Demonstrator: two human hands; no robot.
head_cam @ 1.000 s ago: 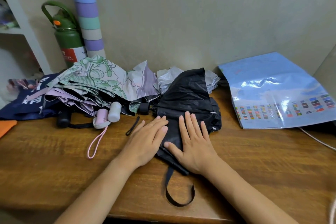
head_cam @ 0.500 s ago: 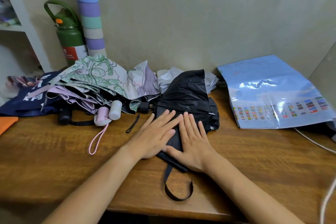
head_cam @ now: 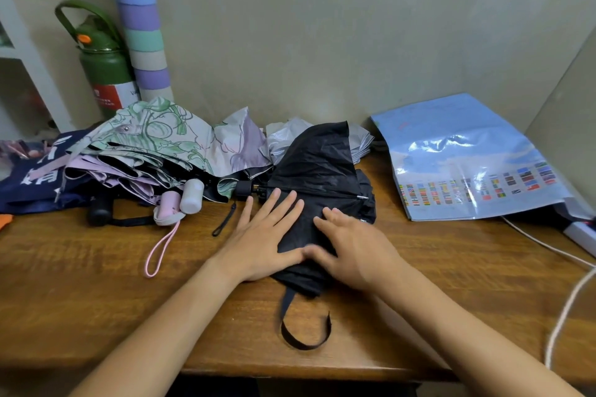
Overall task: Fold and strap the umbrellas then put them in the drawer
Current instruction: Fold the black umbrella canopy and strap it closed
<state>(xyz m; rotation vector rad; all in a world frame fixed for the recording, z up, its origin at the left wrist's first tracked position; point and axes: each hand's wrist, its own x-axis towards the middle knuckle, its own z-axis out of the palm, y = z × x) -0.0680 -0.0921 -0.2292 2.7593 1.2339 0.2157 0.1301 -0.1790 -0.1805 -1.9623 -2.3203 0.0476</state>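
Observation:
A black folding umbrella (head_cam: pixel 317 164) lies half collapsed on the wooden desk (head_cam: pixel 96 293), its strap loop (head_cam: pixel 303 335) trailing toward the front edge. My left hand (head_cam: pixel 264 235) lies flat on the canopy's left side, fingers straight and spread. My right hand (head_cam: pixel 351 245) presses flat on the canopy to the right, slightly blurred. Left of them sits a pile of unfolded umbrellas: a green floral one (head_cam: pixel 151 135), a lilac one (head_cam: pixel 106 171) with pale handles (head_cam: pixel 180 200) and a pink wrist loop (head_cam: pixel 159 248), and a grey one (head_cam: pixel 283 138) behind.
A green flask (head_cam: pixel 106 74) and a pastel striped roll (head_cam: pixel 142 29) stand against the wall at the back left. A glossy blue flag poster (head_cam: pixel 467 164) lies at the right, with white cables (head_cam: pixel 561 309) beside it. Navy cloth (head_cam: pixel 29 177) lies far left.
My left hand slid further onto the black canopy and my right hand shifted right across it, smoothing the fabric. The camera moved slightly.

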